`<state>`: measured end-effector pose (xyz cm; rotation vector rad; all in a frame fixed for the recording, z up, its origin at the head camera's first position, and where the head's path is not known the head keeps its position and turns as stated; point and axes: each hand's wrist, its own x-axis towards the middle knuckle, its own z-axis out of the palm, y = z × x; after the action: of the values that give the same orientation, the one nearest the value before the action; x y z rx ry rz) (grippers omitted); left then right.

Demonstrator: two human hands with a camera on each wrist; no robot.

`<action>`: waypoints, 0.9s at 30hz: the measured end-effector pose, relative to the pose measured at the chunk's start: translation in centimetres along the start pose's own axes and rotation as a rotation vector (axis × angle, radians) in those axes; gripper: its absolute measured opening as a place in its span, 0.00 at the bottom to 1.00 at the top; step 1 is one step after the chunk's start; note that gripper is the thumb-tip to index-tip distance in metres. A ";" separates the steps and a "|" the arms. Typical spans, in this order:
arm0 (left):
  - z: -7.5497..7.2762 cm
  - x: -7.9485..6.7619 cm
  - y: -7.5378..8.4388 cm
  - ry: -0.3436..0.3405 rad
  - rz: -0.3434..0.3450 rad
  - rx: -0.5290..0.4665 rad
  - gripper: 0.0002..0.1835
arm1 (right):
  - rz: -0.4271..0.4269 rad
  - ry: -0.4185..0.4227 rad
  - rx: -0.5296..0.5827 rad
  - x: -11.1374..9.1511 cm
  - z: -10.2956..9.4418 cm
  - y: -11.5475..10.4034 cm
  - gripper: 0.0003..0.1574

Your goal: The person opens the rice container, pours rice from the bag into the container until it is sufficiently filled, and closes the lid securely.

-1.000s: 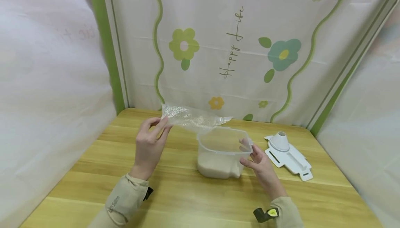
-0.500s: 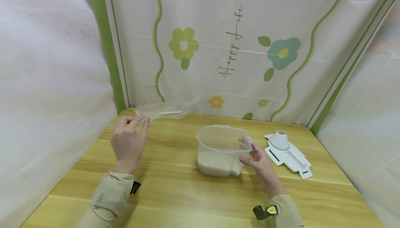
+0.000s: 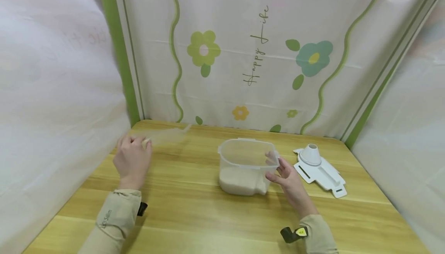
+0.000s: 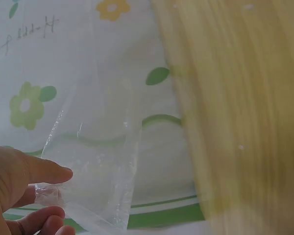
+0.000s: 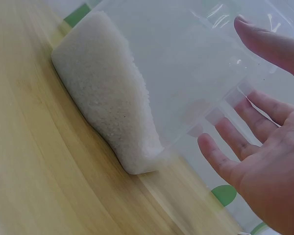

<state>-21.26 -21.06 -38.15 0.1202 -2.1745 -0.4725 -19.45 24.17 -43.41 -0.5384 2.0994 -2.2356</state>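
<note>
My left hand (image 3: 132,161) pinches a clear plastic bag (image 3: 167,135) by one end, above the table's left side. In the left wrist view the bag (image 4: 95,166) looks flat and creased, with its gathered end between thumb and fingers. A clear plastic container (image 3: 243,153) stands upright on the table, its top uncovered. White rice (image 5: 105,83) fills its lower part. At the container's right side is my right hand (image 3: 290,184), fingers spread and loosely bent. The fingertips are at the wall, partly seen through it, while the thumb stands out in front.
Right of the container, a white plastic lid (image 3: 323,174) lies on the wooden table (image 3: 194,219), with a white cone-shaped cup (image 3: 311,155) on it. A flower-printed curtain (image 3: 226,53) hangs behind the table, with pale sheets at both sides.
My left hand has moved left, carrying the plastic bag away from above the container toward the table's left edge. The right hand and container stay almost where they were.
</note>
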 end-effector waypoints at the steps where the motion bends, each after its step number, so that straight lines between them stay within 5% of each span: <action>1: 0.1 -0.2 -0.2 -0.015 -0.010 0.008 0.12 | 0.001 0.000 -0.001 0.0 0.0 0.0 0.44; 14: 0.3 -1.6 -1.0 -0.197 -0.061 0.094 0.14 | 0.003 -0.003 0.004 0.1 -0.1 0.0 0.44; 27: 0.7 -2.2 -1.1 -0.226 -0.017 0.161 0.18 | 0.005 -0.002 0.006 0.1 0.0 0.0 0.45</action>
<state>-20.56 -21.26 -40.61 0.1811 -2.4349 -0.3326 -19.52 24.15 -43.44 -0.5342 2.0904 -2.2360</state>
